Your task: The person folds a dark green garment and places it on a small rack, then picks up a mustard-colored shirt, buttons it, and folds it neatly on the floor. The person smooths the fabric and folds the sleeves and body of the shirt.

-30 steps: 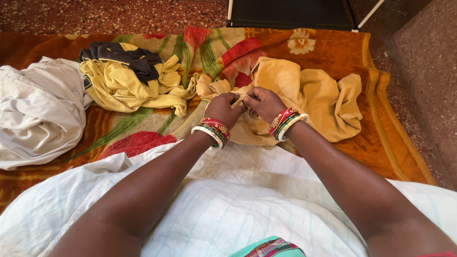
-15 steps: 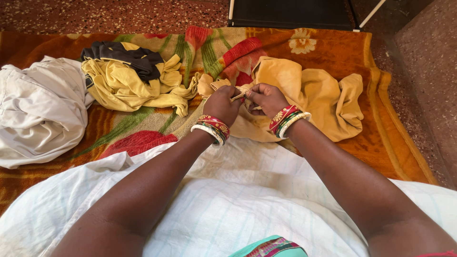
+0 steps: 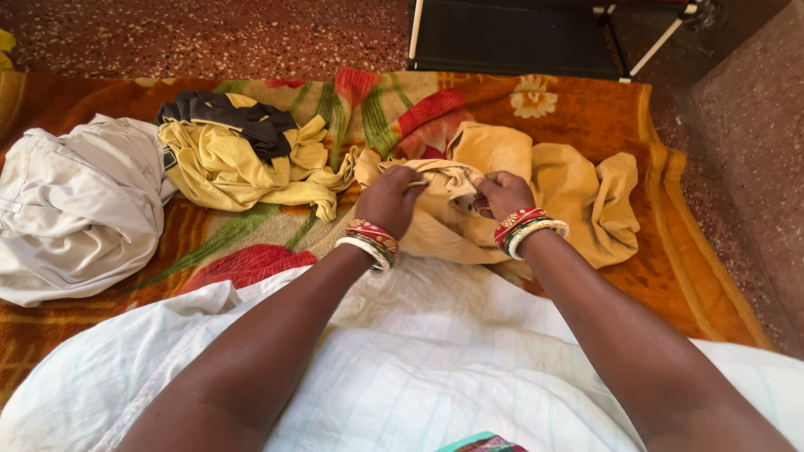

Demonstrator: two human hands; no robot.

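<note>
both hands gripping the mustard cloth

your left hand (image 3: 389, 199) and right hand (image 3: 502, 194) each pinch the near edge of the crumpled mustard-yellow cotton garment (image 3: 544, 197), stretched between them at the middle of the orange flowered blanket (image 3: 687, 209). to the left lie a yellow-and-black shirt (image 3: 239, 151) and a white bundled cloth (image 3: 75, 205).

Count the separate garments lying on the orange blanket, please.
3. A white garment at far left, a yellow-and-black one beside it, and a tan one held by both hands. More may be hidden underneath.
</note>
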